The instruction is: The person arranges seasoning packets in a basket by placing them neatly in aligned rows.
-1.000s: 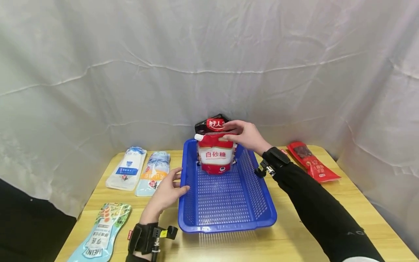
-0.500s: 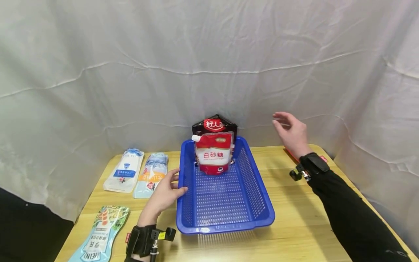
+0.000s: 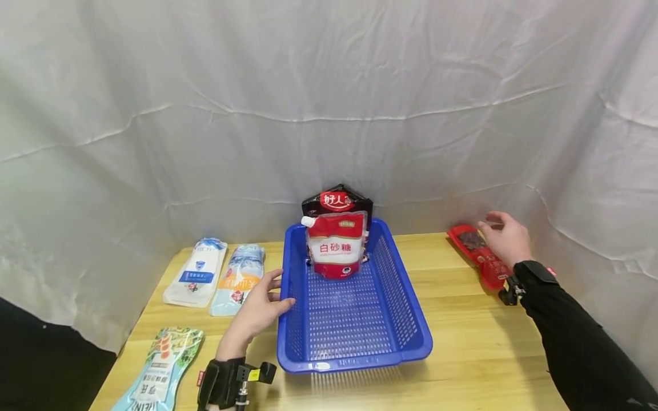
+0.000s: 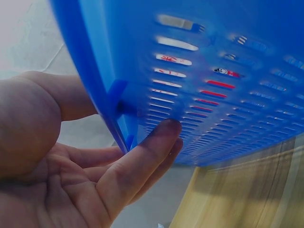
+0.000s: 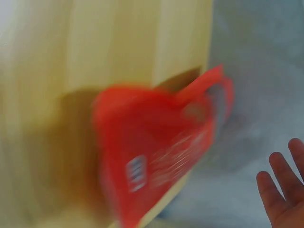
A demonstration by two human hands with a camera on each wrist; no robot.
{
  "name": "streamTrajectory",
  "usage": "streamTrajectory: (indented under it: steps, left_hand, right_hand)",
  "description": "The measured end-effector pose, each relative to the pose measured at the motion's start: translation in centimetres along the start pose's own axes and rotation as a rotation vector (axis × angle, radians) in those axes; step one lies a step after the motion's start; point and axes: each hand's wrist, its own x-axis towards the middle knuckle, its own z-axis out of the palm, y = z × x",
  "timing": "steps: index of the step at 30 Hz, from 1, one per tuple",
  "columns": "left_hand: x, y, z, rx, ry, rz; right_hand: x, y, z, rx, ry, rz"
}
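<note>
Tabletop (image 3: pixel 457 348): right hand (image 3: pixel 508 238) partly hides the red packet (image 3: pixel 484 261).

The basket (image 3: pixel 360 362) is blue, its far-edge pouch (image 3: pixel 336 251) red-and-white, the packet (image 3: pixel 470 244) by the right edge of the table (image 3: pixel 462 342) red.

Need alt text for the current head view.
A left hand holds the side of a blue basket with a red-and-white pouch and black packet standing inside. The right hand is near a red packet on the table.
</note>
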Motion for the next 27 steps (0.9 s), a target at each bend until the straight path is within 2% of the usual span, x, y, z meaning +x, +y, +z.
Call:
streamTrajectory:
  steps: [6,11,15,21,27]
  left_hand:
    - [0.2,-0.2,0.3,0.011,0.011,-0.010]
    - [0.3,-0.3,0.4,0.011,0.016,-0.013]
    - [0.3,-0.2,0.3,0.011,0.016,-0.011]
    - [0.2,-0.2,0.2,0.020,0.018,-0.007]
    - [0.3,-0.3,0.3,0.017,0.024,-0.015]
  right_hand:
    - [-0.9,3.7,-0.5,-0.115,-0.102,0.148]
    - [-1.3,5.5,-0.6,-0.160,-0.235,0.184]
    - [-1.5,6.0,-0.5,-0.197,-0.304,0.170]
    - [-1.6,6.3,-0.4,-0.201,-0.389,0.234]
    - [-1.8,6.3,-0.3,-0.150,-0.411,0.260]
